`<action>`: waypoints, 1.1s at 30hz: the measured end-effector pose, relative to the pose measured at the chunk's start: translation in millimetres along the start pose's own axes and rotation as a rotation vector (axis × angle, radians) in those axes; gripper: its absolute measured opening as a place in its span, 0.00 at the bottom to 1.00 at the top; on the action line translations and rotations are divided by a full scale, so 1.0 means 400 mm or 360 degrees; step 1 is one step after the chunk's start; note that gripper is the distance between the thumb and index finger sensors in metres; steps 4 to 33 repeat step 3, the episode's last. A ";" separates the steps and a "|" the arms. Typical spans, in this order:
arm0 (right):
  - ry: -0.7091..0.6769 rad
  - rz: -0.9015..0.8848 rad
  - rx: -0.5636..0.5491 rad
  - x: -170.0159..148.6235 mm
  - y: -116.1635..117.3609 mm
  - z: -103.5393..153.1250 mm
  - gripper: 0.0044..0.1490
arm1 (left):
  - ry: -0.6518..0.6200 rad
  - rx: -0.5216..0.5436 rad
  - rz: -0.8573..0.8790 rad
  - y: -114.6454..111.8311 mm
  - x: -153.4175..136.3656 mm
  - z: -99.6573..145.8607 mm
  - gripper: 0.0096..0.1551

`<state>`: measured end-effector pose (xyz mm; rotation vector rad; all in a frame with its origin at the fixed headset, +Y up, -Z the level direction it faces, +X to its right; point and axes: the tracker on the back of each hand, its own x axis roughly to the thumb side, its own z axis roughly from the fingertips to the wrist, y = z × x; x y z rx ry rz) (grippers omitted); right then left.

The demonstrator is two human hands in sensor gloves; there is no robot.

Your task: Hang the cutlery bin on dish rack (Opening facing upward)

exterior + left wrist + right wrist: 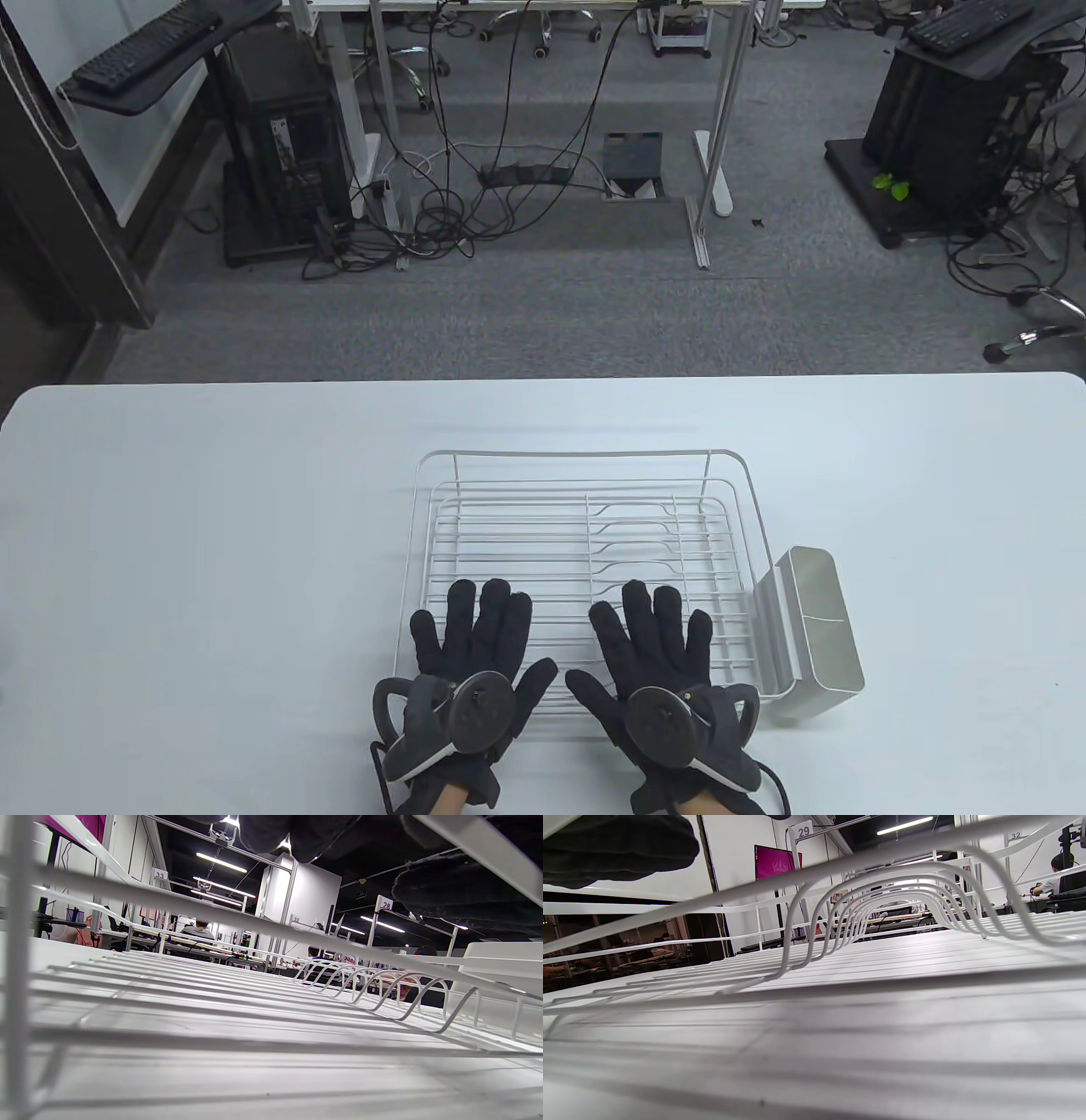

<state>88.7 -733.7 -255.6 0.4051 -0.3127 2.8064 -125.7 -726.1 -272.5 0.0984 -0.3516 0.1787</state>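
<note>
Resting flat with fingers spread on the dish rack's (585, 543) near edge, the left hand (467, 654) and right hand (653, 662) grip nothing; the cutlery bin (814, 628) already appears hung, opening up, on the rack's right side, so little seems left beyond withdrawing.

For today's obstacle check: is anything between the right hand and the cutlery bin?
Nothing visible does. The right hand lies flat over the dish rack's near edge; the cutlery bin sits at the rack's right side, opening upward, with only the rack's low wires between them.
</note>
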 end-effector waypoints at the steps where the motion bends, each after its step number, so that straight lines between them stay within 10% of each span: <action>1: 0.0000 0.0000 0.0001 0.000 0.000 0.000 0.50 | 0.0000 0.0001 0.0000 0.000 0.000 0.000 0.47; 33: 0.0000 -0.0003 -0.0002 0.000 0.000 0.000 0.50 | 0.0000 0.0002 0.0001 0.000 0.000 0.000 0.47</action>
